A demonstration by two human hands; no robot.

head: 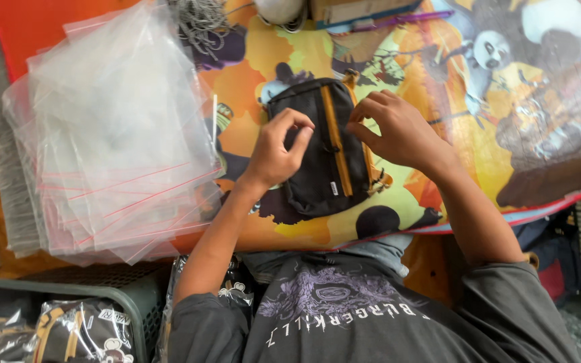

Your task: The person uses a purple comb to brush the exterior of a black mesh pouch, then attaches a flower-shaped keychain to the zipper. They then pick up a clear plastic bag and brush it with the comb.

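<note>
While soft and boxy: black fabric pouch (pixel 317 151)

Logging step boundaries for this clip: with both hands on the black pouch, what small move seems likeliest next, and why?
Probably sliding the black pouch toward the stack of clear zip bags. The left hand and right hand both pinch at its top face, it lies flat on the colourful mat, and bagged pouches already sit in the crate below.

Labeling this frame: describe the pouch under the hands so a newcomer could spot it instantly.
Start at the colourful cartoon-printed mat covering the work surface; near its middle, right of the stack of clear zip bags, lies the small black pouch. Both hands touch it, left hand and right hand. Its orange zipper stripes set it apart.
</note>
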